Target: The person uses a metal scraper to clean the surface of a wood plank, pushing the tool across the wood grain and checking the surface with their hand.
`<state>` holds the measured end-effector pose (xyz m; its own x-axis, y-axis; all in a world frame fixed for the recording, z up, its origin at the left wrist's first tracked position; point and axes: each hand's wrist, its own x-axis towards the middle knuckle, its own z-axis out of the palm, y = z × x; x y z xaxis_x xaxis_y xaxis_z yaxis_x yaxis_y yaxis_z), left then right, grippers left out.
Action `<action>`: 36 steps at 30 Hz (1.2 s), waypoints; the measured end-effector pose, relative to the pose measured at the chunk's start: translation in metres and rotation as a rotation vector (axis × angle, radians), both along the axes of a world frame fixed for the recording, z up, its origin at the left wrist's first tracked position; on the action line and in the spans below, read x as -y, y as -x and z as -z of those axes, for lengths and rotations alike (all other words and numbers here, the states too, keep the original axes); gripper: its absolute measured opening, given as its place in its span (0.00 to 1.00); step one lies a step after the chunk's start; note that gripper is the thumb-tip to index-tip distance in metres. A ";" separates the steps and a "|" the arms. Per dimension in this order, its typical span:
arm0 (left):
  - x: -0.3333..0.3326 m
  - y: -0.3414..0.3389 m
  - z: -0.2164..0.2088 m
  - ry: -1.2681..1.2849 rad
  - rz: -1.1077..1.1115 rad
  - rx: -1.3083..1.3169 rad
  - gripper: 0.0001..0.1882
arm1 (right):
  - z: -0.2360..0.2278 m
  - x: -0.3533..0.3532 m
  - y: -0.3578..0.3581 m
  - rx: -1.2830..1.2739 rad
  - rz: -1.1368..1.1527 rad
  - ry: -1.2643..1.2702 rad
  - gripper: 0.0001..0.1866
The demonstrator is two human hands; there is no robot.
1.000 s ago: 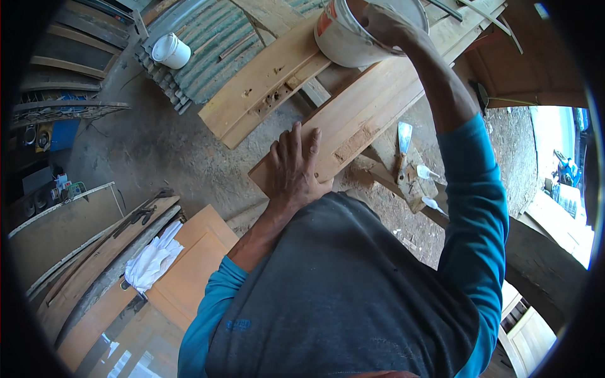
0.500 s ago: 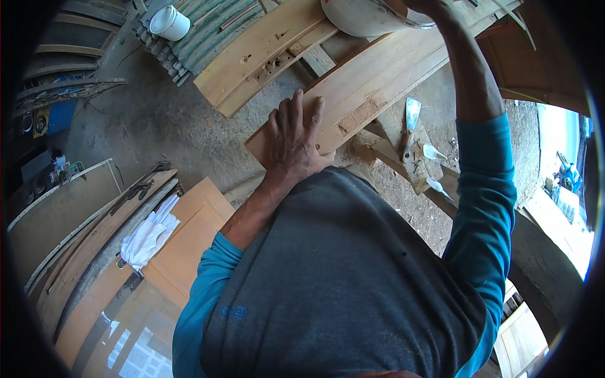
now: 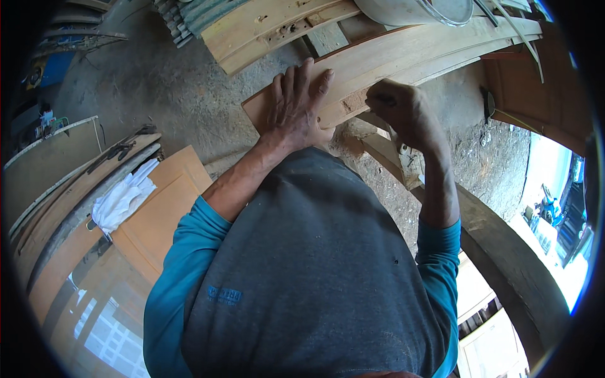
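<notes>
A long, pale wooden board [image 3: 403, 57] runs from the middle up to the upper right. My left hand [image 3: 293, 107] lies on its near end, fingers spread and the palm pressed to the wood. Beside that hand, the board has a rough recess [image 3: 354, 103] with brownish, crumbly material in it. My right hand [image 3: 406, 110] is closed just above the right end of this recess. Its fingers are curled together, and whatever they hold is too hidden to make out. A small wooden support piece [image 3: 413, 169] shows partly behind my right wrist.
A whitish bucket [image 3: 403, 12] stands at the board's far side. Another thick plank with holes [image 3: 258, 38] lies to its left, near corrugated sheets [image 3: 211, 12]. Panels with a white cloth [image 3: 126, 198] lean at the left. A curved beam [image 3: 504, 258] passes at the right.
My right hand has come back from the bucket, down to the recess in the board. It now covers the scraper and small white bottles. My left hand stays on the board.
</notes>
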<state>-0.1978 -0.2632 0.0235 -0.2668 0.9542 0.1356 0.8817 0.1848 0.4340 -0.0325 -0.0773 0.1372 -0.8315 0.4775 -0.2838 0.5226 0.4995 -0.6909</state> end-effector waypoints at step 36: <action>0.005 -0.001 0.011 -0.012 -0.016 0.005 0.68 | 0.038 0.037 0.007 -0.050 -0.033 -0.098 0.07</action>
<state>-0.1966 -0.2680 0.0123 -0.2827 0.9480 0.1461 0.8767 0.1936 0.4404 -0.0391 -0.1142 0.0995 -0.8593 0.4730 -0.1945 0.4707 0.5825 -0.6627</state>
